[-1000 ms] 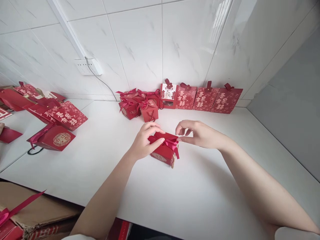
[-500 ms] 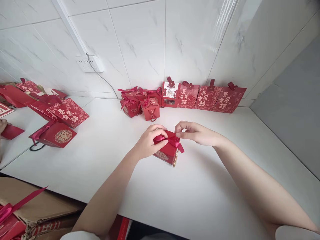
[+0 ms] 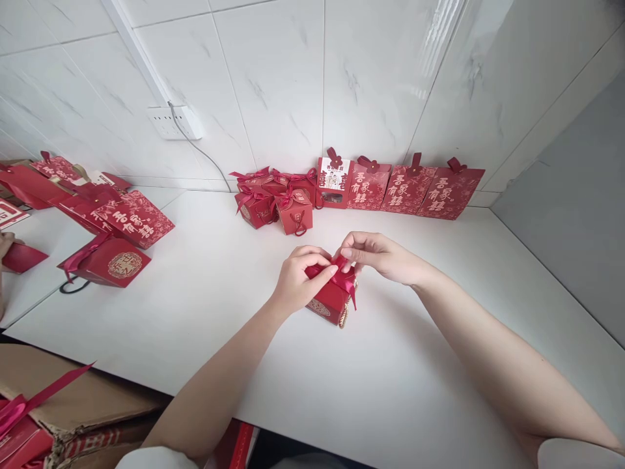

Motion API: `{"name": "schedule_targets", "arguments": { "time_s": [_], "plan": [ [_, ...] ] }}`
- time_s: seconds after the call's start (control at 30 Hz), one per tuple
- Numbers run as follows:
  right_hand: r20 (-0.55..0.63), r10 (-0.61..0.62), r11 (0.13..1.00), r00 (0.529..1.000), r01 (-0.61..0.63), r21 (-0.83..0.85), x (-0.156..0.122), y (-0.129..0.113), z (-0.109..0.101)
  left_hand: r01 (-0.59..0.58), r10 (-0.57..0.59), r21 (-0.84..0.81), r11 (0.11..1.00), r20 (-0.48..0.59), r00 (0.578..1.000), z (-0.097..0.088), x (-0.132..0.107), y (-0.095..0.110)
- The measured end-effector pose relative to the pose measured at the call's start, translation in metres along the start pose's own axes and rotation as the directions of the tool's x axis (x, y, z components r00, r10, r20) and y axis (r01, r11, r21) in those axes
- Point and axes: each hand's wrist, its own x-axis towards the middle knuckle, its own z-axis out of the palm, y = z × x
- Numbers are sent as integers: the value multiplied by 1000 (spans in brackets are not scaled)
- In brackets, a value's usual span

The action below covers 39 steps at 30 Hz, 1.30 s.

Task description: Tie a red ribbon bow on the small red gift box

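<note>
A small red gift box [image 3: 333, 307] with a gold round emblem and a gold rope handle [image 3: 344, 316] sits on the white table in front of me. Across its top runs a dark pink satin ribbon [image 3: 347, 284]. My left hand [image 3: 303, 277] lies over the box's left side, thumb and fingers pinching the ribbon near the middle. From the right, my right hand [image 3: 374, 255] grips a raised part of the ribbon between thumb and fingertips, close to the left fingertips. Both hands cover much of the box top.
Several ribboned red boxes [image 3: 294, 213] and flat red gift bags [image 3: 405, 189] stand along the tiled wall. More bags [image 3: 139, 221] and a box [image 3: 114, 262] are at left, near another person's hand [image 3: 6, 244]. A cardboard carton [image 3: 83, 394] is at lower left.
My right hand has moved slightly left and in over the box, and the ribbon now stands raised at its fingertips. My left thumb has shifted toward it.
</note>
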Motion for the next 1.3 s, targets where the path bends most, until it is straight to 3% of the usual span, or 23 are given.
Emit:
{"name": "schedule_targets", "arguments": {
  "time_s": [0.13, 0.27, 0.57, 0.73, 0.83, 0.93, 1.1, 1.3],
  "plan": [
    [48, 8, 997, 999, -11, 73, -1, 2, -4, 117, -111, -119, 986, 53, 992, -3, 2, -2],
    [127, -73, 997, 989, 73, 6, -1, 7, -5, 209, -186, -201, 957, 127, 974, -7, 3, -1],
    [129, -121, 961, 984, 149, -232, -1, 10, -6, 221, -184, -209, 953, 184, 966, -7, 3, 0],
    [8, -177, 923, 984, 169, -347, 0, 12, 2, 201, -162, -199, 959, 196, 967, -7, 4, -3],
    [-122, -232, 843, 965, 137, -521, 1, 15, 9, 181, -141, -184, 966, 209, 968, -7, 3, -4],
    [-157, -313, 766, 937, 152, -624, 1, 14, 12, 160, -126, -169, 973, 196, 972, -8, 2, -1],
    [-127, -335, 768, 934, 192, -611, -5, 4, 3, 152, -113, -224, 963, 177, 978, -12, 1, 8],
    [76, -261, 879, 962, 269, -393, -11, -6, -8, 198, -146, -240, 951, 217, 965, -13, 0, 16]
  ]
}}
